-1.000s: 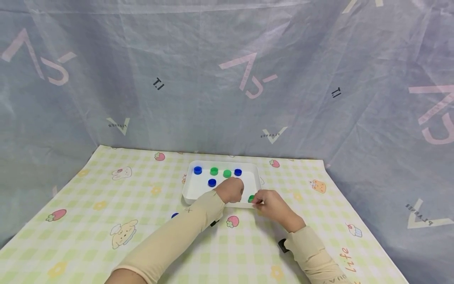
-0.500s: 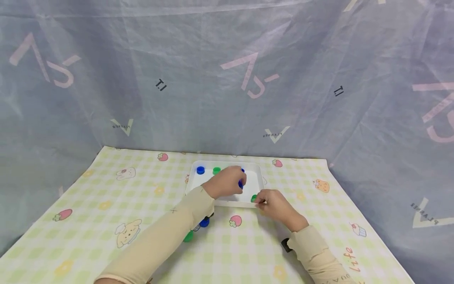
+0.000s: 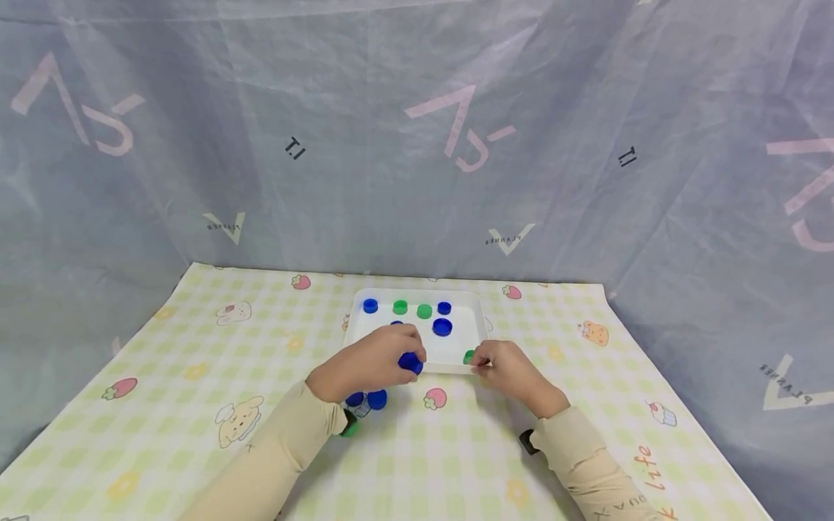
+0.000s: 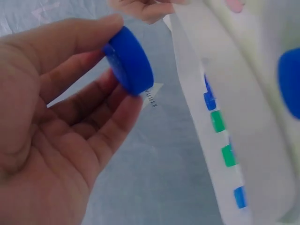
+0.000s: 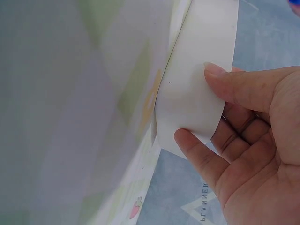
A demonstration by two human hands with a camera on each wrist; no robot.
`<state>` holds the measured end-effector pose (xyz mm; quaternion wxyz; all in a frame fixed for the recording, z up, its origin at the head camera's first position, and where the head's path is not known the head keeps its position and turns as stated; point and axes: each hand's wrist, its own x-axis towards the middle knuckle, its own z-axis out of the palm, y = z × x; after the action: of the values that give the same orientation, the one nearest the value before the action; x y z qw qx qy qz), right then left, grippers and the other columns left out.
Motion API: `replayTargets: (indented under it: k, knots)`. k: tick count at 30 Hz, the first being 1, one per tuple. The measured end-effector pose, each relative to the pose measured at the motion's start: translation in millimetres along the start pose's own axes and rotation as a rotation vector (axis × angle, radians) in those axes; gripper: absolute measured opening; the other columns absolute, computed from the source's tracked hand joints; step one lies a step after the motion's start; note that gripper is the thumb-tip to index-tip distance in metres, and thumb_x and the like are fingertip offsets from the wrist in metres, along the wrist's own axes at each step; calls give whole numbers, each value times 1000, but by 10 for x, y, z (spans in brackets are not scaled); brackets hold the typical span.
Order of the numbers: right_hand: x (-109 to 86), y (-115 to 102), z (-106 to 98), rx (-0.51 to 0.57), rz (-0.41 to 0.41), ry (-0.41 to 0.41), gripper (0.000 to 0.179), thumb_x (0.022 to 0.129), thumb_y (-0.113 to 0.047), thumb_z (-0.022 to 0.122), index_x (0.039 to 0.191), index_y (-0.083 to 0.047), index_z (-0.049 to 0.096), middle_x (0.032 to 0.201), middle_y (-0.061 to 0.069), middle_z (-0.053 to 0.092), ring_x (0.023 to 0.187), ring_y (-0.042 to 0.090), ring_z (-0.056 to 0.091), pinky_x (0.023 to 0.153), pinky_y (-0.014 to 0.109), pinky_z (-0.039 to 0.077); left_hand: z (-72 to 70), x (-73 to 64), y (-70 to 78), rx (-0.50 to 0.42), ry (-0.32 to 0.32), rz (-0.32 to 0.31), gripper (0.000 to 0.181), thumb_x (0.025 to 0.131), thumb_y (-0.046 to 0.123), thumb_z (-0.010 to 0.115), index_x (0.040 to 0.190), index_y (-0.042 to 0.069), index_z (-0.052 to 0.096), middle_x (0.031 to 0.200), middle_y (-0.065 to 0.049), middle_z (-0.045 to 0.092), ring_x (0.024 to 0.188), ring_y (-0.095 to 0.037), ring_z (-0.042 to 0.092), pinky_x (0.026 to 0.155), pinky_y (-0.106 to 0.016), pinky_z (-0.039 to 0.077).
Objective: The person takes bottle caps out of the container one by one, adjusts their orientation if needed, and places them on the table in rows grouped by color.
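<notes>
My left hand pinches a blue bottle cap between thumb and fingertips, in front of the white tray's near edge. The left wrist view shows this cap tilted on its side. My right hand grips the tray's near right corner, thumb and fingers on its white wall. Just inside that corner, partly hidden by the fingers, is a green cap. Farther back in the tray lie two green caps and several blue caps, one mostly hidden behind the left hand.
On the checkered tablecloth near my left wrist lie two blue caps and a green cap, partly covered by the wrist. A grey cloth backdrop stands behind the table and along its sides.
My left hand has drawn back from over the tray, leftward and toward me, and has a blue cap in its fingers. A blue cap now shows in the tray where the fingers were. The right hand stays put.
</notes>
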<state>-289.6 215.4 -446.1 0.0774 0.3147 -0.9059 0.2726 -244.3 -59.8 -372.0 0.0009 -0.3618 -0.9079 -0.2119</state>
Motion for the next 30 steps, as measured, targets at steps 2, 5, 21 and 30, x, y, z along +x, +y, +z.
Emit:
replayTargets:
  k: [2, 5, 21, 30]
  knots:
    - [5, 0, 2, 2, -5, 2, 12, 84, 1, 75, 81, -10, 75, 81, -6, 68, 74, 7, 63, 67, 24, 53, 30, -48, 2, 3, -17, -10, 18, 85, 15, 79, 103, 14, 76, 106, 4, 61, 100, -14, 59, 89, -33, 51]
    - [4, 0, 5, 3, -2, 8, 12, 84, 1, 76, 80, -11, 75, 80, -6, 68, 74, 7, 63, 67, 24, 53, 88, -62, 5, 1, -51, -9, 19, 84, 13, 79, 102, 12, 76, 104, 6, 62, 97, -12, 58, 89, -32, 51]
    - [-3, 3, -1, 3, -2, 18, 14, 83, 2, 76, 80, -12, 75, 79, -6, 68, 71, 6, 62, 65, 24, 53, 473, -41, -86, 84, -178, -13, 18, 76, 6, 82, 91, 14, 77, 85, 11, 56, 77, -3, 51, 76, -20, 47]
    - [8, 7, 5, 3, -11, 12, 15, 83, 4, 75, 79, -11, 75, 79, -4, 69, 72, 7, 63, 65, 24, 53, 598, -44, -99, 146, -188, 3, 18, 74, 5, 82, 82, 19, 73, 80, 12, 52, 73, -4, 47, 71, -18, 43]
